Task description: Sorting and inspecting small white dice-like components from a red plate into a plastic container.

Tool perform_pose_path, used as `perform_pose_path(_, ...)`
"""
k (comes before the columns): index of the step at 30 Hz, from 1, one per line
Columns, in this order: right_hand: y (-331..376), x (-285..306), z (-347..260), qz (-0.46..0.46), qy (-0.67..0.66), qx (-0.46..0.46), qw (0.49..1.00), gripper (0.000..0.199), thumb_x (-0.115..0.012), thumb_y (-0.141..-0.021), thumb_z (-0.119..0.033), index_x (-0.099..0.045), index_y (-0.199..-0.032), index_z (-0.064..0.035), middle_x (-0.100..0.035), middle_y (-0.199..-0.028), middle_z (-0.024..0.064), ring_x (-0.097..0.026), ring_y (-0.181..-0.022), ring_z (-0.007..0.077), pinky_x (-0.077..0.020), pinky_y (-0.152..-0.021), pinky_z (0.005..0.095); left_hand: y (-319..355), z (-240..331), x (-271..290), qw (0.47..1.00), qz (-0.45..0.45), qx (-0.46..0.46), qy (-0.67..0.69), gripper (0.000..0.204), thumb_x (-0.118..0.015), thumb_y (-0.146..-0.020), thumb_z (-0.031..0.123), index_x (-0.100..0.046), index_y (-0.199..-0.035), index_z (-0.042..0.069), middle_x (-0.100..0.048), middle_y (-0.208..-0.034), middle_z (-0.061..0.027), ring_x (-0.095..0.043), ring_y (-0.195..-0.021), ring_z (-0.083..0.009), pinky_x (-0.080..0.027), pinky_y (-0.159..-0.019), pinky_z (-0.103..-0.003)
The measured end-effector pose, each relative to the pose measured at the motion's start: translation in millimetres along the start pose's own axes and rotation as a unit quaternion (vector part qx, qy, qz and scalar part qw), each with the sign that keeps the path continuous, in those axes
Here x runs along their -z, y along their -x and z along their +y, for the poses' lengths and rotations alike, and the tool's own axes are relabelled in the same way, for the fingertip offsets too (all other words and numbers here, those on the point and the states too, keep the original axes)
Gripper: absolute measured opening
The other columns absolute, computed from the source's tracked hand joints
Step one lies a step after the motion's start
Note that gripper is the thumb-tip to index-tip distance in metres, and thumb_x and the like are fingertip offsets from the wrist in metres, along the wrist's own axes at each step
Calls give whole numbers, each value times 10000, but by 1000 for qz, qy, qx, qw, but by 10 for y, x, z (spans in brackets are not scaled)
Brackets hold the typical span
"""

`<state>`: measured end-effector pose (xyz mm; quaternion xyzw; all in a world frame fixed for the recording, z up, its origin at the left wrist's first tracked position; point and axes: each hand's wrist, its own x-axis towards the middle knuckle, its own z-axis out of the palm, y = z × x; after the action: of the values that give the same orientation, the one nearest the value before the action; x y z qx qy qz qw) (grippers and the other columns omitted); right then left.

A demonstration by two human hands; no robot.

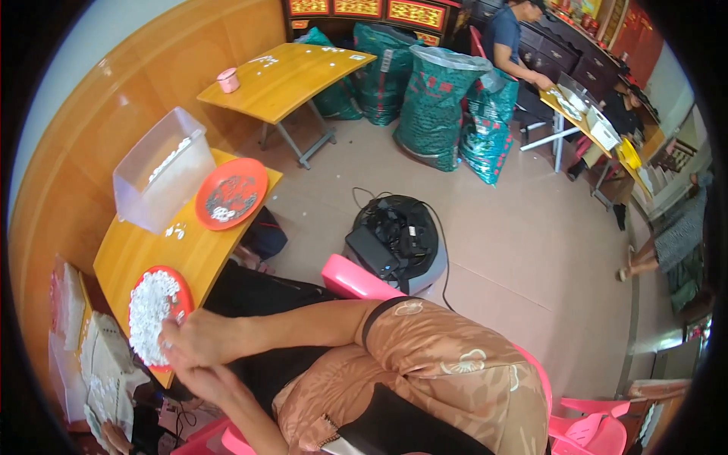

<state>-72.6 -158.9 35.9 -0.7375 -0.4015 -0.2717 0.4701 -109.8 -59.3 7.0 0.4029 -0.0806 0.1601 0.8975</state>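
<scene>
Head view, looking down and to the side: both hands meet at the near edge of a red plate (pixel 180 297) heaped with small white pieces (pixel 149 311), which sits at the near end of a yellow table (pixel 197 250). One hand (pixel 199 339) comes in along the bare forearm from the patterned sleeve, its fingers curled over the plate rim at the pieces; the other hand (pixel 203 379) lies just under it, fingers bent inward (whether either pinches a piece is too small to tell, and which hand is left or right cannot be told from this twisted angle). Further along the table stand a second plate (pixel 231 192), orange-red with a few white and dark bits, and a clear plastic bin (pixel 161 168) against the wall. Flat packets (pixel 102 364) of white pieces lie stacked at the lower left. Across the floor, large green sacks (pixel 432 98) with red printing lean together beside another yellow table (pixel 284 72) bearing a pink cup (pixel 227 79). A black bundle of cables (pixel 398 231) rests on a grey stool, near a pink chair (pixel 353 280). Another person (pixel 512 38) works at a far table.
</scene>
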Motion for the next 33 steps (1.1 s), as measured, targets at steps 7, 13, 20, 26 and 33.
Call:
perform_pose_path(7,-65,104,-111,-6,-48,-4,999,281,-552,-779,-143,-423,-915,67,-552,-598,195,-567,-498,368,-458,-446,420,73,124,-429,992,100,-34,-74,406,-357,-972,241,-390,-1296,-2,-463,-1282,-147,-448,-1177,-236,-323,-1019,-349)
perform_pose_path(13,-83,153,-269,53,-78,4,996,262,-536,-797,-119,-434,-964,55,-557,-622,187,-562,-506,369,-452,-442,419,75,272,-502,996,73,-41,14,393,-346,-968,230,-433,-1231,-49,-516,-1159,-132,-495,-1086,-206,-359,-962,-340)
perform_pose_path(20,-141,321,-387,38,-278,-42,959,195,-465,-868,-132,-483,-925,54,-552,-676,241,-570,-613,395,-445,-557,441,93,359,-603,995,69,-36,-68,419,-297,-965,276,-408,-1244,-16,-482,-1174,-134,-484,-1090,-220,-354,-958,-352)
perform_pose_path(26,-209,508,-461,35,-343,-75,936,215,-457,-868,-126,-523,-793,65,-555,-686,227,-582,-644,352,-439,-580,396,94,394,-565,987,60,-85,-120,391,-358,-959,224,-402,-1259,-21,-462,-1229,-145,-467,-1131,-231,-347,-982,-360)
perform_pose_path(33,-218,507,-451,-25,-377,-147,914,156,-501,-888,-113,-552,-817,15,-513,-644,38,-463,-614,72,-403,-543,263,123,424,-487,983,36,-101,-148,296,-416,-952,118,-484,-1173,-67,-542,-1160,-144,-548,-991,-186,-450,-842,-285)
